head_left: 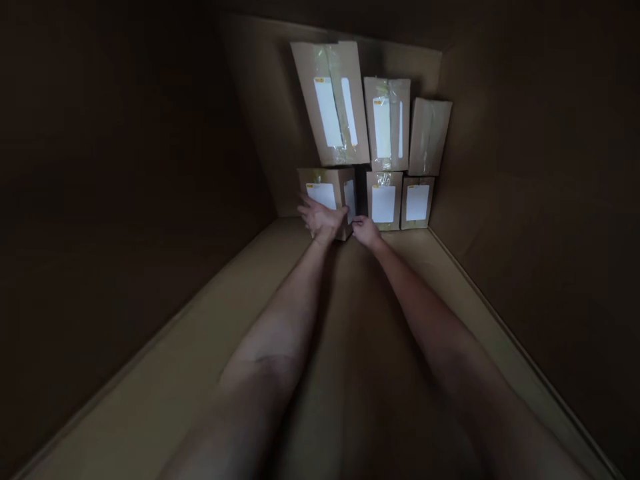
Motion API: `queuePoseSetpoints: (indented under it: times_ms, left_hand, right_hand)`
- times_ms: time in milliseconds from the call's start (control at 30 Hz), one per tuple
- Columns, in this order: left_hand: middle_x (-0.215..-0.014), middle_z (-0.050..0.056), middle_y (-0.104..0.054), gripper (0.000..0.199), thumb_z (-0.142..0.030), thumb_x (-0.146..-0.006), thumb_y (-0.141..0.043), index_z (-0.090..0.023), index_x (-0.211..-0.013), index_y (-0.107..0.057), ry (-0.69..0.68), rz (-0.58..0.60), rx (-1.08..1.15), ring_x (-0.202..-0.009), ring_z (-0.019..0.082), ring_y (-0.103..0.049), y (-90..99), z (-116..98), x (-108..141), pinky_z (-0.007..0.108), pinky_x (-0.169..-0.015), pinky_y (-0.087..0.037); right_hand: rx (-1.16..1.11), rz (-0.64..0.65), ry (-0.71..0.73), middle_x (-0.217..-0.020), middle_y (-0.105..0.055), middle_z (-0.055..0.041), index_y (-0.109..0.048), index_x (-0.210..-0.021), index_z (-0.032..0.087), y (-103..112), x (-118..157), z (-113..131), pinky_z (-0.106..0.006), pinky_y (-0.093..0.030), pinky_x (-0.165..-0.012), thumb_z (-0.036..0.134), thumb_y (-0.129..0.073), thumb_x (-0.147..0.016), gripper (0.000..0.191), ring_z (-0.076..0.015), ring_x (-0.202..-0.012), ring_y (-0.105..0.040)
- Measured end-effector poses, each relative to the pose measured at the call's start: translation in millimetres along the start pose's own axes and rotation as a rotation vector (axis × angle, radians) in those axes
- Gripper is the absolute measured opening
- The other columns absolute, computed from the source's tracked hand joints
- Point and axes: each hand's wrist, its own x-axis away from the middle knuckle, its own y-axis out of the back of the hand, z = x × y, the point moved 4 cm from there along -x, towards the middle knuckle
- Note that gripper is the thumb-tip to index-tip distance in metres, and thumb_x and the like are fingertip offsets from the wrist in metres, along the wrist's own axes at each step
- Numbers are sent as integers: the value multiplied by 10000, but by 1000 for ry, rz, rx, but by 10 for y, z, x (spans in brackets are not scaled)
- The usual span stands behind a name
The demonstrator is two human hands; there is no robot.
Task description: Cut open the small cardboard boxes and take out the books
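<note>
At the far end of a deep cardboard enclosure, a brown cardboard box point(345, 176) with white labels sits at the lower left of a stack, turned so that two of its sides show. My left hand point(323, 217) is spread against the front of this box, thumb toward its corner. Close to the lower right side of the same box is my right hand point(367, 232), its fingers curled together. Whether anything is between those fingers is hidden. A dark gap point(361, 190) separates this box from its neighbour on the right.
A tall taped box point(305, 67) stands above the lower left one. Beside it are a medium box point(369, 93) and a narrower box point(433, 137). Two smaller labelled boxes, one left point(384, 227) and one right point(425, 181), sit below. Dark walls point(525, 167) flank the cardboard floor point(210, 333).
</note>
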Motion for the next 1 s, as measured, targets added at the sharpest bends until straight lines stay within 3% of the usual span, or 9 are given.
queuePoseSetpoints:
  times_ms: [100,300,533,633,733,833,900,1000]
  left_hand:
    - [-1670,374,-420,1405,-455,-784,-992,-70,-1804,-105,14,-9,-14,-1576,510,-548,311,71,304,578,-1282,-495]
    - [-1681,360,-443,1406,-504,-795,-949,-97,-1817,-72,-14,-2,-34,-1546,489,-591,1112,49,1199,583,-1283,-486]
    - [-1678,360,-460,1399,-536,-731,-958,-139,-1799,-145,-98,17,-13,-1548,501,-594,2298,-162,2516,598,-1272,-489]
    - [-1655,329,-498,1363,-533,-711,-976,-156,-1780,-219,-242,34,5,-1529,485,-614,2816,-242,3168,557,-1260,-514]
    - [-1633,280,-534,1335,-551,-726,-972,-191,-1785,-243,-468,-17,8,-1547,456,-600,3280,-282,3842,528,-1275,-515]
    - [-1671,242,-526,1345,-569,-743,-962,-238,-1810,-214,-658,-72,10,-1578,461,-563,3597,-288,4503,552,-1260,-538]
    - [-1673,199,-550,1288,-550,-770,-950,-300,-1809,-231,-789,-72,10,-1578,458,-560,3681,-307,4950,567,-1236,-561]
    - [-1662,163,-584,1188,-514,-830,-919,-355,-1802,-253,-974,-33,-32,-1585,435,-560,3586,-355,5637,564,-1236,-561]
  right_hand:
    - [48,-33,-77,-1407,-837,-110,-791,-1367,205,290,376,125,-328,-619,-1123,186,-585,-1059,371,-231,-1322,-797]
    - [79,-104,-44,-1458,-811,-135,-780,-1400,199,883,1390,541,-357,-585,-1187,189,-574,-1078,383,-261,-1382,-772]
    - [42,-211,114,-1359,-853,-113,-810,-1293,218,1578,2899,1039,-318,-605,-1127,175,-602,-1081,300,-249,-1305,-808]
    - [9,-304,175,-1423,-820,-151,-777,-1366,191,1849,3581,1101,-333,-588,-1157,224,-650,-1079,316,-265,-1356,-779]
    - [-94,-421,295,-1519,-764,-175,-714,-1468,173,2082,4279,1022,-351,-557,-1213,285,-683,-1077,409,-268,-1427,-733]
    - [-274,-554,461,-1560,-734,-172,-628,-1582,178,2284,5029,797,-366,-573,-1208,335,-703,-1063,548,-268,-1413,-738]
    - [-368,-668,511,-1621,-684,-180,-560,-1666,197,2400,5540,558,-395,-570,-1231,406,-756,-1028,699,-293,-1449,-715]
    - [-449,-866,518,-1715,-587,-205,-491,-1736,212,2529,6257,97,-470,-521,-1307,491,-827,-966,885,-353,-1563,-620]
